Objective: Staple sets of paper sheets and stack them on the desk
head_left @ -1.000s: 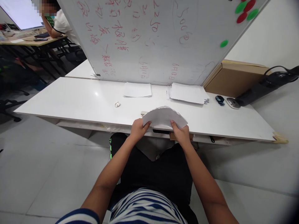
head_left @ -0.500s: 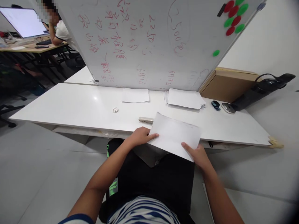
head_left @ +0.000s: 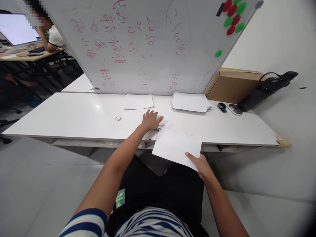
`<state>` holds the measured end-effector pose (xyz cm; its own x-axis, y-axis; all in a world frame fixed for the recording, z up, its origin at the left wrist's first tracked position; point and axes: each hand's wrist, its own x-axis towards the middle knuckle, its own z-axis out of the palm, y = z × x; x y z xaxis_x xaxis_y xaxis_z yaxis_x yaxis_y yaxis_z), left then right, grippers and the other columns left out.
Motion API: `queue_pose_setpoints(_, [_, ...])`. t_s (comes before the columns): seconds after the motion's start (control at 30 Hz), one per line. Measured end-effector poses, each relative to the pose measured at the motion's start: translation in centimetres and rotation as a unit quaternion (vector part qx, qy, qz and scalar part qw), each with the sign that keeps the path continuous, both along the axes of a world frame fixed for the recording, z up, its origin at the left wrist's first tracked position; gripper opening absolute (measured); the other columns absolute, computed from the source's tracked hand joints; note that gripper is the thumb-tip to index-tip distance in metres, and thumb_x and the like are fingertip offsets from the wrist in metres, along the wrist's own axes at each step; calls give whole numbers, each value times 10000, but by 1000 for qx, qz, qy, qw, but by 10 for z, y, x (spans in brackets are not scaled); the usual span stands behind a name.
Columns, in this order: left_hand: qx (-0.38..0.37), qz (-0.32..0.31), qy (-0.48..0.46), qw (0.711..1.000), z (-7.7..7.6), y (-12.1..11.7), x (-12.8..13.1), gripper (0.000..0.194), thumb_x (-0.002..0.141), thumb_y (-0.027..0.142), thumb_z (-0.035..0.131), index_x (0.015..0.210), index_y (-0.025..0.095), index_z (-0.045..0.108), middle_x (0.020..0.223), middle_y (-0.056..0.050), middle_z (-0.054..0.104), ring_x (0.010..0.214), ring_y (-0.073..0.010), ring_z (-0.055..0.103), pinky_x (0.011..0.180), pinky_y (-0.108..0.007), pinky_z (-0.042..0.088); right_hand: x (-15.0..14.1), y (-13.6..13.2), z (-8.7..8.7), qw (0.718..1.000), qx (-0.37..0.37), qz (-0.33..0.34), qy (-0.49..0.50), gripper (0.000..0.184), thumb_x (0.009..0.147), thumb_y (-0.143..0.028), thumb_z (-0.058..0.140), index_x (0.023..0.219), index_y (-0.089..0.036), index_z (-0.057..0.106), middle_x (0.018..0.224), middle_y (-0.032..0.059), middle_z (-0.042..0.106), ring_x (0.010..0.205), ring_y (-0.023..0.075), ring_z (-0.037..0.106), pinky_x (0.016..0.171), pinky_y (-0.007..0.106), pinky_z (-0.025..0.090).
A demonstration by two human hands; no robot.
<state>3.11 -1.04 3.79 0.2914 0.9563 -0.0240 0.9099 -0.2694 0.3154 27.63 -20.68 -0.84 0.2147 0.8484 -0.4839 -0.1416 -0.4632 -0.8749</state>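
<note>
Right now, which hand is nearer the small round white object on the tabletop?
Left. The left hand is right of the white object; the right hand is farther right, holding white paper.

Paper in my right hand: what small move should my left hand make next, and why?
Perhaps close the left hand around the mostly hidden object by its palm: its fingers are spread, and the right hand alone holds the paper.

There are nine round magnets (head_left: 232, 10) (five green) and two desktop paper stacks (head_left: 189, 102).

White paper sheets (head_left: 176, 146) lie flat in the right hand (head_left: 201, 164).
</note>
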Motion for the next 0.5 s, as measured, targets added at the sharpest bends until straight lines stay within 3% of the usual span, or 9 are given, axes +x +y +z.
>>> queue_pose_setpoints(0.1, [9, -16, 21, 1000, -5, -1, 0, 738, 877, 679, 111, 1413, 231, 350, 1553, -87, 198, 1440, -306, 17, 1127, -538, 83, -1, 3, -2, 1000, -8, 14, -11, 467, 651, -390, 798, 1010, -118, 677, 1081, 131, 698, 964, 282, 678, 827, 351, 567])
queue_pose_setpoints(0.5, [-17, -26, 51, 998, -7, -1, 1, 785, 856, 707, 103, 1420, 212, 335, 1562, -101, 166, 1440, -310, -34, 1127, -551, 57, 4, 11, -5, 998, -21, 37, -49, 492, 656, -416, 787, 1025, -112, 673, 1078, 132, 700, 985, 294, 667, 854, 371, 552])
